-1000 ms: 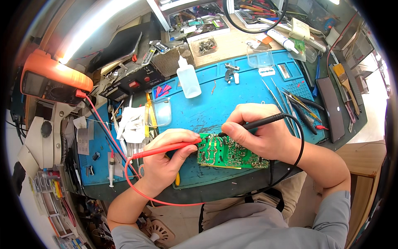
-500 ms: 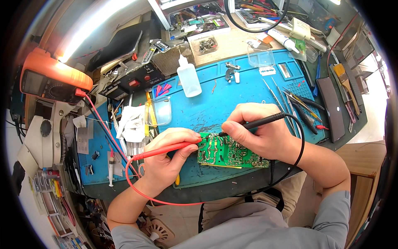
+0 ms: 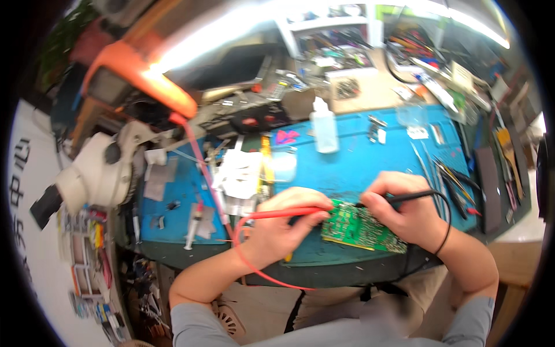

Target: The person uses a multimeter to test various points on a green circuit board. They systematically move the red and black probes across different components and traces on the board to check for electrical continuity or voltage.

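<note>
A green circuit board lies on the blue work mat near the front edge. My left hand grips a red test probe, its tip resting at the board's left edge. My right hand holds a black test probe with its tip on the board's upper part. The red lead runs up and left to an orange multimeter.
A white plastic bottle stands at the back of the mat. Tweezers and hand tools lie to the right. A white microscope head sits at the left, with a syringe and paper scraps beside it. Clutter fills the back.
The view has swung left, so the bench sits further right in the picture. Both hands keep their probes on the board in about the same places.
</note>
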A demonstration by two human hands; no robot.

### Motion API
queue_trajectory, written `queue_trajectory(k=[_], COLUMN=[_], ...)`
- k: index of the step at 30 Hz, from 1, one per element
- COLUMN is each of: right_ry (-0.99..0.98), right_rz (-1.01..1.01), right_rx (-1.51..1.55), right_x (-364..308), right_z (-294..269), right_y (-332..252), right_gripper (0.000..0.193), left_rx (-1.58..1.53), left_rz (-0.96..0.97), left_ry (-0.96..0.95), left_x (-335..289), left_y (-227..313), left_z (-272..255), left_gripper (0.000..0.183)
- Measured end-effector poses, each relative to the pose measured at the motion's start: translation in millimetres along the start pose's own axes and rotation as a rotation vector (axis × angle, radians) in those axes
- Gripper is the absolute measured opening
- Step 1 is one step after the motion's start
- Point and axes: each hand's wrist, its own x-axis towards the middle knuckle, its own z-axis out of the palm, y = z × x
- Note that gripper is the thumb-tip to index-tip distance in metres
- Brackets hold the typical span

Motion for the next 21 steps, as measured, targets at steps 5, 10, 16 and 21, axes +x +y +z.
queue_trajectory(k=[5,10,16,21], right_ry=[-0.008,-0.005,-0.007,-0.011], right_rz=[0.014,0.009,-0.008,0.004], right_rx=[-0.027,-0.032,-0.021,-0.007], right_x=[-0.6,-1.0,-1.4,-1.3], right_z=[1.5,1.6,0.3,2.7], right_y=[-1.3,2.5,3.3,3.4], right_gripper=[0.014,0.015,0.015,0.015], left_rx=[-0.045,-0.051,-0.040,-0.031], left_rz=[-0.003,0.027,0.022,0.024], left_ry=[0.019,0.027,0.031,0.031], left_x=[-5.3,-4.6,-4.7,-6.0], left_y=[-4.3,-6.7,-5.0,-6.5], left_z=[1.6,3.3,4.2,2.5], left_gripper=[0.015,0.015,0.015,0.015])
